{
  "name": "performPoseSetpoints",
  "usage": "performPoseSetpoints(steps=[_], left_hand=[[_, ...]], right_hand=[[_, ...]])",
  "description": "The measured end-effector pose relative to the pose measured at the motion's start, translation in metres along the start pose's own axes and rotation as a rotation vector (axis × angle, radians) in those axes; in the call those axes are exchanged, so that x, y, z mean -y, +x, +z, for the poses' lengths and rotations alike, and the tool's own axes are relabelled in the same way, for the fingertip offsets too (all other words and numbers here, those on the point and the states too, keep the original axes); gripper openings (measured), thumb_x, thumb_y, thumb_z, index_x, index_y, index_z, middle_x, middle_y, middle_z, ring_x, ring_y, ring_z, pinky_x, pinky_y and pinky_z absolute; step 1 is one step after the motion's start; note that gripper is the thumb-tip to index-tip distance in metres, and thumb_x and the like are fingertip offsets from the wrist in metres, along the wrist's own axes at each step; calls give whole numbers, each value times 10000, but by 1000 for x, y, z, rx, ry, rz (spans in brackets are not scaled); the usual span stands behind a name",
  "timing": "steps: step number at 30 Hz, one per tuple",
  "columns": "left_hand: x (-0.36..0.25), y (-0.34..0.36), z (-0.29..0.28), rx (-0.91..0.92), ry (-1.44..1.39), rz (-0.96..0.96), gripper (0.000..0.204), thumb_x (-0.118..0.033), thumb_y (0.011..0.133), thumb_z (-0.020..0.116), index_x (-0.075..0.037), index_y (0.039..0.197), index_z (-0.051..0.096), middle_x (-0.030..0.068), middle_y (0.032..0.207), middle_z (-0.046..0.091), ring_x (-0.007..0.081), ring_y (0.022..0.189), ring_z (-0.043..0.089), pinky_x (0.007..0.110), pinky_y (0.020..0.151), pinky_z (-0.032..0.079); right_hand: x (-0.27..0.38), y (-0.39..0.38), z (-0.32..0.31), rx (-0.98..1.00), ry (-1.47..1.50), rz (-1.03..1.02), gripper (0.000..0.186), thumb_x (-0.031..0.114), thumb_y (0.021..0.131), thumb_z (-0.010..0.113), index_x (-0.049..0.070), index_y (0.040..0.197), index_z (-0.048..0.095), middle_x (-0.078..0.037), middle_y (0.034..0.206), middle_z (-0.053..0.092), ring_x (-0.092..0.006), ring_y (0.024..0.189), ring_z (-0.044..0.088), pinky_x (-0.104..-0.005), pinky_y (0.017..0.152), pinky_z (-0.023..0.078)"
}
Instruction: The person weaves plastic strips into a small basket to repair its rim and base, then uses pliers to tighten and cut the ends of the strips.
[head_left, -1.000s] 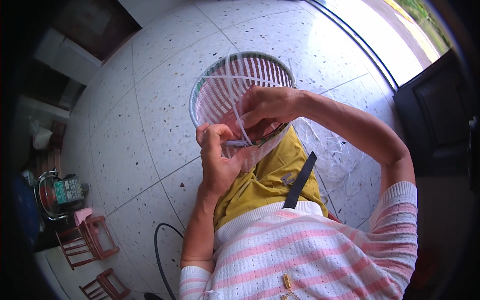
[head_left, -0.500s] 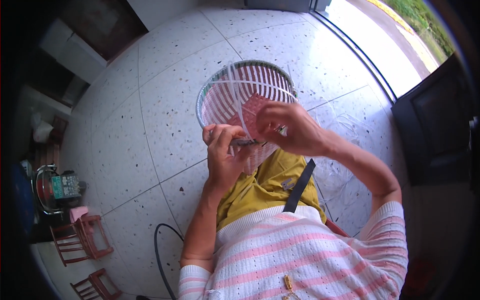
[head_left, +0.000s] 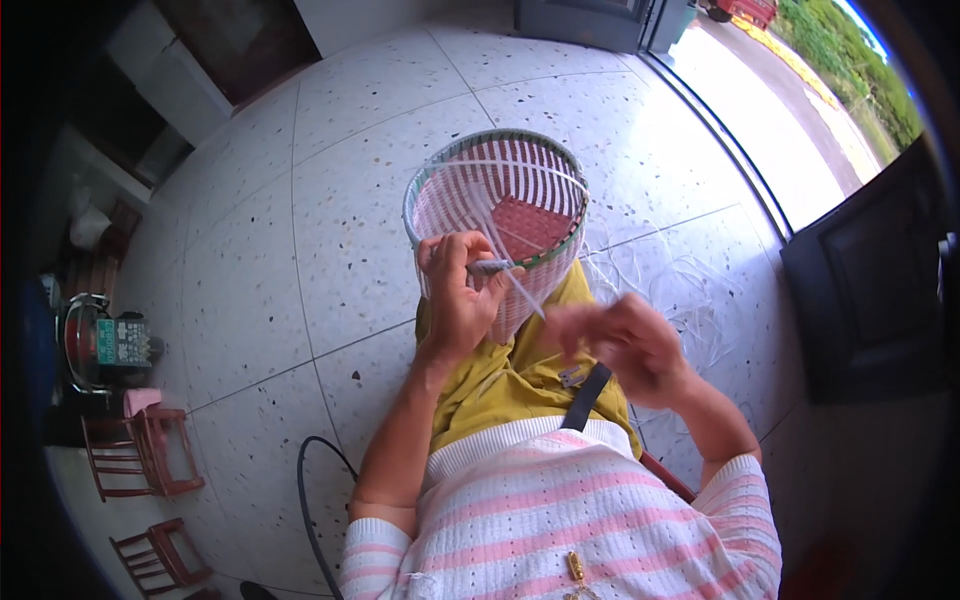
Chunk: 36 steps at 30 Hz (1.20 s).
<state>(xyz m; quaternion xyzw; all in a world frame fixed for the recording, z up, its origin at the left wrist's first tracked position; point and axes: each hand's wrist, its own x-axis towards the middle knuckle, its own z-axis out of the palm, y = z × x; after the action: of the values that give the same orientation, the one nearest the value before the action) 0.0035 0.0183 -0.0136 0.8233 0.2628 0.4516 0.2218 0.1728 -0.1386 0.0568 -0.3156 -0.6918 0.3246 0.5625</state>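
Note:
A round woven basket (head_left: 440,195), with pinkish-white slatted sides, a green-edged rim and a reddish bottom, stands tilted between my knees. My left hand (head_left: 462,295) is closed on its near rim, thumb and fingers pinching the edge where a pale binding wraps it. From that spot a white plastic strip (head_left: 529,298) runs out toward my right hand (head_left: 630,345). The right fingertips are blurred but appear pinched on the strip's end, off to the right of the basket. Another white strand crosses the basket's mouth near its far side.
Loose translucent strips (head_left: 665,300) lie tangled on the speckled tile floor to the right. Small wooden chairs (head_left: 165,455) stand at the left. A dark cable (head_left: 305,490) curves beside me. At the right, a dark door (head_left: 860,280) borders the bright doorway.
My right hand has moved from the basket rim down and to the right, drawing the strip out. My left hand stays at the rim. The view has shifted slightly.

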Motion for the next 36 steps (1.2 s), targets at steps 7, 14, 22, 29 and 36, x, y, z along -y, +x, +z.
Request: performPoseSetpoints(steps=[7,14,22,29,36], left_hand=[[1,16,4,-61,3,41,385,-183,795,819,-96,1092,589,-2,822,631,192,913,498,388,941,303],[-7,16,-1,-31,47,123,195,-180,785,813,-109,923,695,-21,797,649,165,822,553,352,905,324],[-1,13,-17,99,34,165,147,-206,830,781,-98,907,719,-16,798,651,152,823,572,318,894,340],[-3,18,-18,100,-116,32,128,-229,833,771,-114,861,723,-13,786,659,165,818,592,356,922,331],[-4,16,-25,156,-74,5,118,-215,822,775,-115,843,714,-14,788,659,171,830,602,358,936,321]], right_hand=[[131,-29,-48,157,669,-83,225,128,998,567,38,1161,441,-192,804,647,-281,581,657,-494,614,613],[172,-68,-110,-197,330,-56,299,144,1022,518,24,1293,480,-146,820,619,-223,680,656,-358,591,589],[89,53,-226,-255,297,-62,319,134,1020,537,-9,1303,519,-95,1031,647,-181,932,659,-298,813,552],[-1,61,-196,-553,150,198,342,118,1008,548,-94,1275,533,-228,1106,681,-313,1064,681,-414,1002,538],[-37,96,-116,-292,-388,883,163,146,950,648,43,1076,656,-157,862,722,-199,762,720,-321,682,612]])
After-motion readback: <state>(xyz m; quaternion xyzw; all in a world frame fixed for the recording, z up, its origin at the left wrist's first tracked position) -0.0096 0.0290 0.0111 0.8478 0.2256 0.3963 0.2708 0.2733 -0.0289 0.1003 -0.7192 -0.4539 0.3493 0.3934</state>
